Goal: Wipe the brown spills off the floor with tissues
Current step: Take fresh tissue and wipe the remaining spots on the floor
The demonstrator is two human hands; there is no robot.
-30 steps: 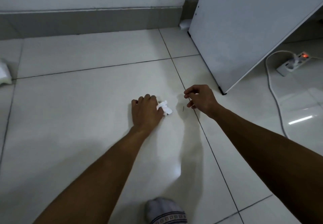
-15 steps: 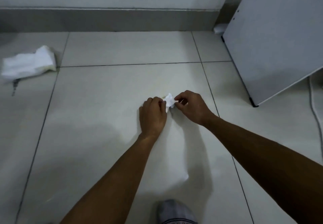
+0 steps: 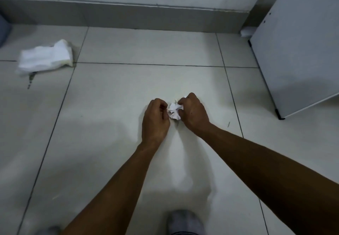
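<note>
A person crouched over a pale tiled floor (image 3: 113, 143) works a small white tissue (image 3: 174, 110) between both hands; the left hand (image 3: 155, 120) is curled, thumb and fingertips closed on the tissue's left edge; the right hand (image 3: 194, 111) is curled likewise, its fingers pinching the tissue's right and upper side. The tissue is badly crumpled, a tight wad of sharp creases and torn-looking points, bright white against the greyish tile, with no brown staining that can be made out at this size; it sits low over the middle of the large centre tile, and whether it touches the floor cannot be told. Both bare forearms reach in from the lower edge of the frame. Well apart, at far left beside a grout line, lies a white tissue pack (image 3: 45, 56), soft and half flattened; just below it a thin dark streak (image 3: 30, 81) marks the tile; a small dark fleck (image 3: 228, 124) sits near the right wrist. A white board (image 3: 297, 51) leans at right; a grey skirting (image 3: 128, 15) runs along the wall; a grey-socked foot (image 3: 185, 222) shows at the bottom.
</note>
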